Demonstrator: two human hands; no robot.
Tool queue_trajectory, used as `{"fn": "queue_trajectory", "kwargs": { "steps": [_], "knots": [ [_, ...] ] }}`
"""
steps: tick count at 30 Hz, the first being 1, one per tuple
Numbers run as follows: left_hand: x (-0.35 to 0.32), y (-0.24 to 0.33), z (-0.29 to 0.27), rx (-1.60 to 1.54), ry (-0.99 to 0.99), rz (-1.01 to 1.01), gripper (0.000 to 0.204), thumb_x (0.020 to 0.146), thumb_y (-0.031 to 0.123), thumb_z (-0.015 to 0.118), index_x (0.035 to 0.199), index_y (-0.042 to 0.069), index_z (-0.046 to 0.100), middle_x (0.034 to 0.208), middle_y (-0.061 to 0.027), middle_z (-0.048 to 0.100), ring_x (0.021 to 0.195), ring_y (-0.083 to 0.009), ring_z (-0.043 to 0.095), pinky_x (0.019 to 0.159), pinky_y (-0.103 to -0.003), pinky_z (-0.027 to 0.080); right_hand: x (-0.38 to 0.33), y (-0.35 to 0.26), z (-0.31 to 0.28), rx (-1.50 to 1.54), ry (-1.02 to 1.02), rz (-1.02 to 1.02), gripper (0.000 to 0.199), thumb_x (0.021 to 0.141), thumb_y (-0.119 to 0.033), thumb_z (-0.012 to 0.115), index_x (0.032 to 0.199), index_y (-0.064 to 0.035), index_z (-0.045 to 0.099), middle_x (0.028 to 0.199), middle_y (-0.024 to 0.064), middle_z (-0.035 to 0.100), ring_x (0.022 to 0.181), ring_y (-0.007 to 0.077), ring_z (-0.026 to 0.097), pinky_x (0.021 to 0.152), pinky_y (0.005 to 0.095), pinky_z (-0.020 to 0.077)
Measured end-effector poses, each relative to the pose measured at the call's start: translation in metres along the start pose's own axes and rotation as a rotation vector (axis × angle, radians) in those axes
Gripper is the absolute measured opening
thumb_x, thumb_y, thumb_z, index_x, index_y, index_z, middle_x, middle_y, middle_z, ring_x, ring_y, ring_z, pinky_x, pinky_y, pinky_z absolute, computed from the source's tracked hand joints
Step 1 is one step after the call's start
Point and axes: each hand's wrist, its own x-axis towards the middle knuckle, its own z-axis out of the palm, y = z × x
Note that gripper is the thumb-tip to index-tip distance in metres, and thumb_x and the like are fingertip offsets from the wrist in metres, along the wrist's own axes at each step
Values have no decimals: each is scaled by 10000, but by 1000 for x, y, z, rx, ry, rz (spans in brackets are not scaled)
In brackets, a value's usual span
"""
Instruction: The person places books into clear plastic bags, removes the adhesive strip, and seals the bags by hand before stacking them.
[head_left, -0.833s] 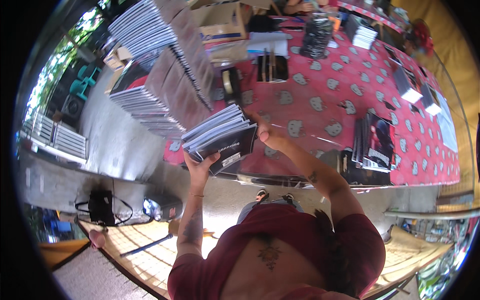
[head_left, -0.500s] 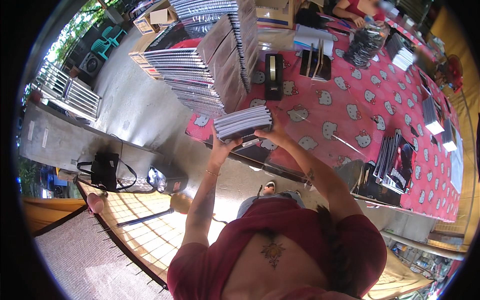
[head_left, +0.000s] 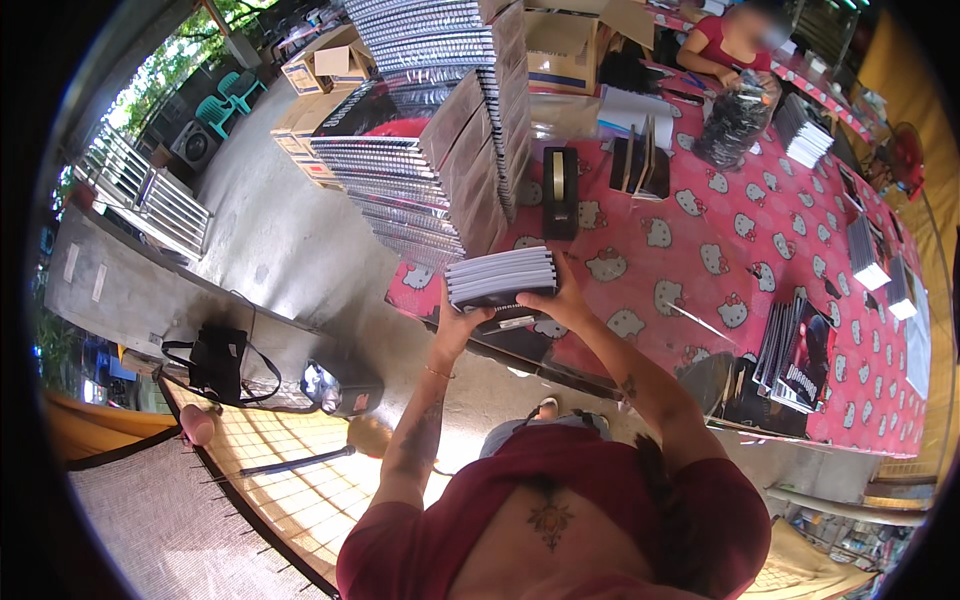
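While I am looking down through the head camera, I am seeing both hands carrying one small stack of spiral notebooks [head_left: 502, 277] just over the near edge of the red patterned table [head_left: 760, 240]. My left hand [head_left: 452, 322] is wrapping the stack's left end from below, fingers curled up around it, and my right hand [head_left: 560, 300] is cupping the right end the same way, so the stack is lying between the two, long axis running left to right, slightly tilted up to the right. Both hands are sitting equally close; neither is leading. Just beyond the hands and a little left, one tall block of stacked notebooks [head_left: 440, 150] is rising in several columns I cannot count. Straight ahead one black tape dispenser [head_left: 561, 190] is standing. Far ahead right, one other person [head_left: 735, 45] is sitting.
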Motion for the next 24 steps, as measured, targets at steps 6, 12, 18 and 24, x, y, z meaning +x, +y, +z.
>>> {"fn": "queue_trajectory", "kwargs": {
  "steps": [6, 12, 18, 24],
  "knots": [
    [4, 29, -1, 162, -66, 1, 918, 682, -24, 849, 1442, 7, 336, 1358, -163, 530, 1274, -286, 516, 1077, -387, 405, 3, -6, -22, -131, -122, 142, 944, 665, -279, 940, 1401, -35, 400, 1268, 109, 587, 1207, 225, 555, 1045, 370, 431],
    [2, 137, 88, 1306, 12, 729, 931, 843, 367, 757, 1499, -72, 264, 1480, -304, 405, 1400, -427, 393, 1142, -482, 338, 7, -13, -29, -201, -176, 151, 1018, 631, -280, 956, 1427, -15, 379, 1304, 127, 585, 1202, 220, 573, 1025, 354, 454],
    [18, 114, 66, 1352, -327, 549, 1039, 765, 502, 768, 1474, -97, 301, 1460, -321, 394, 1408, -441, 353, 1163, -521, 284, 4, -24, -31, -323, -123, 80, 928, 599, -274, 961, 1341, -4, 473, 1207, 121, 630, 1113, 222, 610, 965, 372, 489],
    [41, 126, 57, 1517, -434, 331, 743, 654, 454, 873, 1114, -7, 515, 928, -198, 645, 831, -390, 662, 766, -485, 523, 2, -10, -31, -223, -153, 126, 937, 612, -282, 947, 1354, 19, 459, 1261, 154, 608, 1178, 248, 570, 1023, 360, 437]
  ]
}}
